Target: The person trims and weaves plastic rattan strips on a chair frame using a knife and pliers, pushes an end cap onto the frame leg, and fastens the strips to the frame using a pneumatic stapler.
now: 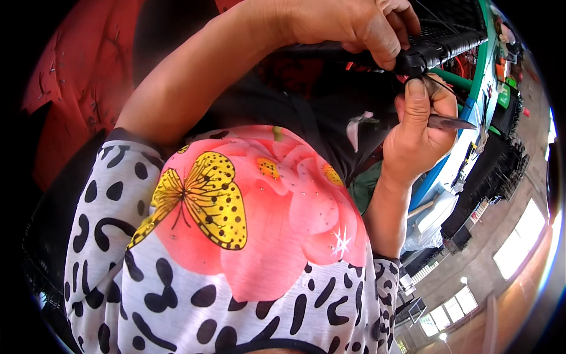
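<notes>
My left hand (365,26) reaches in from the upper left and is closed on the end of a black ribbed mesh piece (439,44). Just below it my right hand (415,133) holds a dark pointed blade (454,123) that sticks out to the right. The right thumb points up and touches the black end under my left fingers. A thin black strand (445,89) runs from that spot over my right fingers. My patterned shirt (236,236), with a pink flower and a yellow butterfly, fills the lower middle.
Red cloth (76,76) hangs at the upper left. A blue and green table edge (471,94) runs along the right, with black stacks of mesh (495,171) beside it. A white plastic bag (433,221) lies below. Beyond are a grey floor and bright windows (454,307).
</notes>
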Demonstrator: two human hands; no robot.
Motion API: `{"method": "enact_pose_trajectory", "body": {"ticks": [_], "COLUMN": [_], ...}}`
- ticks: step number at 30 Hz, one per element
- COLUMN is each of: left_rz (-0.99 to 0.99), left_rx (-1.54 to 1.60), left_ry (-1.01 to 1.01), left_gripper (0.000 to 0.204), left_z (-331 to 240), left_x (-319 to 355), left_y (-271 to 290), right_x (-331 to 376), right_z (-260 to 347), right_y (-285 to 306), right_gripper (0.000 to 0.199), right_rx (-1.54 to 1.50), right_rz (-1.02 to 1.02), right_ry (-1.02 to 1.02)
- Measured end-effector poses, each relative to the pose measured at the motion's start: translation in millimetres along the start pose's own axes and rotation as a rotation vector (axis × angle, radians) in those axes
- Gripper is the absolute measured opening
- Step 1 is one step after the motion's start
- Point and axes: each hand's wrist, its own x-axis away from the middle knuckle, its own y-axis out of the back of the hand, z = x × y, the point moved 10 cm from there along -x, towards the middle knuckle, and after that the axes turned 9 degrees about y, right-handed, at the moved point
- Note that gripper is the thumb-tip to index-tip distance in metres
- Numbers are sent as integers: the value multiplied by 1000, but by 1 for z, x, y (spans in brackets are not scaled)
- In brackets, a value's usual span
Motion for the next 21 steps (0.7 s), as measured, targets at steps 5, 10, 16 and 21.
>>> {"method": "enact_pose_trajectory", "body": {"ticks": [5, 10, 16, 21], "left_rz": [-146, -200, -302, -253], "left_rx": [75, -4, -234, -98], "left_ry": [46, -28, -166, -121], "left_gripper": [58, 54, 47, 38], "left_z": [-7, 0, -15, 0], "left_x": [14, 8, 19, 8], "left_y": [-1, 3, -6, -3], "right_x": [1, 1, 11, 14], "right_z": [-6, -11, -27, -28], "right_y": [-3, -6, -9, -3], "right_gripper": [15, 14, 15, 18], "right_rx": [-194, -359, -504, -429], "right_rz": [45, 33, 101, 139], "right_ry": [-156, -198, -259, -312]}}
